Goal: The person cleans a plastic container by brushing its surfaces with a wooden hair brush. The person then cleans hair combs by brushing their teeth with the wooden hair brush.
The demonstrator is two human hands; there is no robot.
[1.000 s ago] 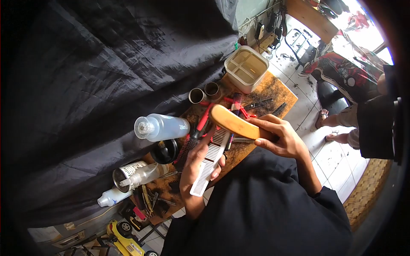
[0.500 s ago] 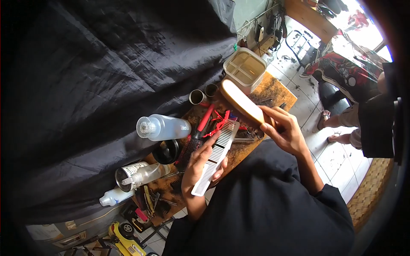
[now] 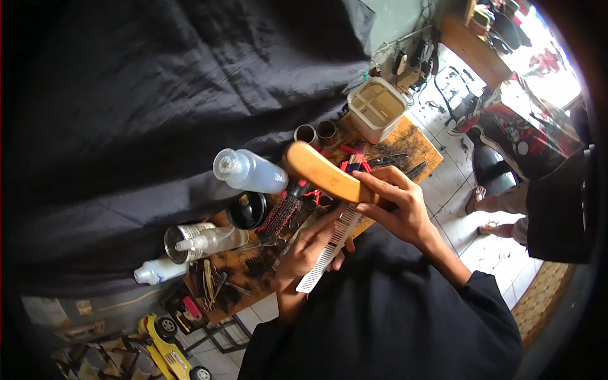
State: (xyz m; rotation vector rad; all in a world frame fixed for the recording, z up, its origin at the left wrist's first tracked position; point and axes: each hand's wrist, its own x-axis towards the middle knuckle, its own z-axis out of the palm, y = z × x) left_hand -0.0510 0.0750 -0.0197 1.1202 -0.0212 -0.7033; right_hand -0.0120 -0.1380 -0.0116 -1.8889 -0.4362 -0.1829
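My right hand (image 3: pixel 405 206) is closed round one end of a curved wooden brush (image 3: pixel 326 174). The brush's smooth back faces up, and its bristle side is mostly hidden. A white comb (image 3: pixel 329 253) lies along my left hand (image 3: pixel 307 250), held between thumb and fingers. The comb's upper end passes beneath the brush. Behind my hands, a round brush (image 3: pixel 278 214) with a dark barrel and red clips (image 3: pixel 347 166) lie on the wooden table (image 3: pixel 418 140).
A squarish container (image 3: pixel 378 107) stands at the table's far end. A bluish bottle (image 3: pixel 253 172), a clear spray bottle (image 3: pixel 215 240) and a can (image 3: pixel 176 244) stand along the black cloth (image 3: pixel 158 126). Another person's legs (image 3: pixel 503 199) are at right.
The wooden brush has tilted and come down and left, over the comb's upper end. My right hand moved left with it. The comb shifted slightly right and down.
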